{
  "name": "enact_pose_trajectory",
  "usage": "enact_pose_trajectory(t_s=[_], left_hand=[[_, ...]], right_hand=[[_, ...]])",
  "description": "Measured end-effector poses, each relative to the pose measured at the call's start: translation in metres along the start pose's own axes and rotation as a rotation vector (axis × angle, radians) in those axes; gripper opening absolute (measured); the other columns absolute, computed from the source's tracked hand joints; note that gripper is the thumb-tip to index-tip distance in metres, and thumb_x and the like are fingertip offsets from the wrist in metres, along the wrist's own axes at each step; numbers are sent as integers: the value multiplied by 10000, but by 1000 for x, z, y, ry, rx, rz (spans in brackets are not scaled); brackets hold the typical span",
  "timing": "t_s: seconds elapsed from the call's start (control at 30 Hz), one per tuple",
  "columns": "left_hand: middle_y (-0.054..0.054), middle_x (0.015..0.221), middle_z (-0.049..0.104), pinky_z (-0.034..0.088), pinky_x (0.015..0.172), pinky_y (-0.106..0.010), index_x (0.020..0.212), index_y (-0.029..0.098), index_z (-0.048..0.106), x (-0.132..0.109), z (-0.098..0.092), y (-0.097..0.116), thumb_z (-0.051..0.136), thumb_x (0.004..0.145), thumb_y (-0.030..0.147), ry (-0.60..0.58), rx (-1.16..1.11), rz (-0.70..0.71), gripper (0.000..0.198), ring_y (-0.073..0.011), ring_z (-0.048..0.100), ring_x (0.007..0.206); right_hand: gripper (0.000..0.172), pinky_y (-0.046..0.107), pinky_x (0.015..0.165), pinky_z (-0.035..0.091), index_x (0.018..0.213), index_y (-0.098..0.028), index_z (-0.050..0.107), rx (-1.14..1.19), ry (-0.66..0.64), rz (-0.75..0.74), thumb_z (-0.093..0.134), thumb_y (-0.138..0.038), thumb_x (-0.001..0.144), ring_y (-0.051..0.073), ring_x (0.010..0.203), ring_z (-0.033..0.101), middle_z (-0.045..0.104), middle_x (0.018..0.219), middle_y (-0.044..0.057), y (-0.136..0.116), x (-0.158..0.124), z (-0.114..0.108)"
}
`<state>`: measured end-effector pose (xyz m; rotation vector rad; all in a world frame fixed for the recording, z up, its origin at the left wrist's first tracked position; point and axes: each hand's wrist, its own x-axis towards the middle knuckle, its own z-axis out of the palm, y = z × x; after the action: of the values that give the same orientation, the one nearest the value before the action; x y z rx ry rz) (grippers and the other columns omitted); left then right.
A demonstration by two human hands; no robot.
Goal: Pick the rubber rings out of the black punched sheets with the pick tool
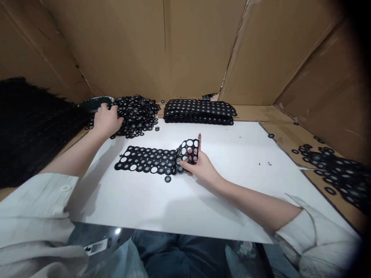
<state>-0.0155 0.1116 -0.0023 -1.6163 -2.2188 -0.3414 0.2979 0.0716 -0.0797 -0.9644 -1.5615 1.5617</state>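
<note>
Pale left sleeve [37,220] nearest. Left hand [106,120] spread, black ring heap [139,116] at its right. Right hand [204,168] pinches raised end of ring sheet [147,154], which extends leftward from that hand.

At the far-left corner of the white board [226,210], the left hand [106,120] hides part of the dark dish [92,104], and whether its fingers grip anything is unclear; over the board's middle, the black ring strip [158,159] partly covers the right hand's [203,166] fingers. The black bristly heap [31,131], left of the board, is cut off by the picture's edge; specks [269,163] on the board are too small to identify.
</note>
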Motion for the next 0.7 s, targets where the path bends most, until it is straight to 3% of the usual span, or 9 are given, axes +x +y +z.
enact_pose_trajectory(t_s=[0.1, 0.13, 0.2, 0.27, 0.37, 0.53, 0.63, 0.7], left_hand=[[-115, 1031, 536, 395, 801, -336, 972, 150, 565, -40, -25, 35, 390, 827, 369, -14, -16, 146, 316, -242, 503, 944], [-72, 889, 589, 416, 694, -297, 840, 190, 583, -57, -31, 48, 355, 834, 432, -87, -36, 227, 333, -202, 542, 809], [-48, 679, 597, 377, 532, -292, 693, 196, 539, -95, -40, 74, 297, 814, 552, -365, -60, 400, 446, -194, 545, 622], [-41, 639, 601, 349, 487, -282, 690, 195, 517, -128, -42, 94, 354, 747, 633, -532, -68, 515, 471, -199, 547, 567], [-58, 717, 613, 356, 502, -265, 745, 178, 517, -157, -37, 109, 379, 799, 502, -559, -89, 629, 356, -193, 569, 615], [-66, 667, 593, 355, 488, -288, 727, 177, 528, -158, -29, 111, 335, 810, 252, -505, -105, 640, 224, -200, 559, 569], [-47, 561, 558, 304, 448, -296, 625, 196, 506, -139, -29, 108, 392, 765, 254, -432, -161, 521, 189, -194, 505, 461], [-34, 507, 536, 284, 443, -289, 590, 203, 503, -117, -29, 103, 389, 760, 279, -369, -206, 414, 218, -188, 480, 444]], right_hand=[[324, 235, 449, 457, 830, -198, 394, 83, -2, 47, 646, -253, 635, 99, 537, 523, 527, 667, -33, 2, 1, -1], [324, 245, 464, 469, 818, -195, 397, 109, -5, 63, 653, -254, 629, 105, 546, 536, 534, 662, -31, 1, 1, -1], [322, 254, 480, 480, 801, -191, 404, 140, -8, 74, 663, -255, 621, 112, 551, 552, 542, 645, -32, 0, 1, -2], [312, 252, 479, 479, 790, -189, 409, 149, -9, 73, 665, -250, 622, 112, 539, 556, 545, 625, -36, -2, 0, -2], [290, 245, 473, 475, 770, -185, 412, 148, 5, 73, 660, -241, 631, 103, 511, 551, 544, 607, -40, -4, 0, -1], [271, 258, 479, 474, 777, -182, 427, 147, -24, 72, 651, -249, 639, 111, 531, 551, 542, 640, -22, -1, 2, -1], [289, 280, 511, 485, 866, -178, 443, 110, -53, 84, 627, -250, 655, 119, 570, 547, 524, 676, -14, 2, 2, -1], [415, 302, 566, 496, 1021, -185, 414, 51, -23, 51, 612, -252, 663, 125, 631, 549, 524, 769, 2, 1, -1, -1]])
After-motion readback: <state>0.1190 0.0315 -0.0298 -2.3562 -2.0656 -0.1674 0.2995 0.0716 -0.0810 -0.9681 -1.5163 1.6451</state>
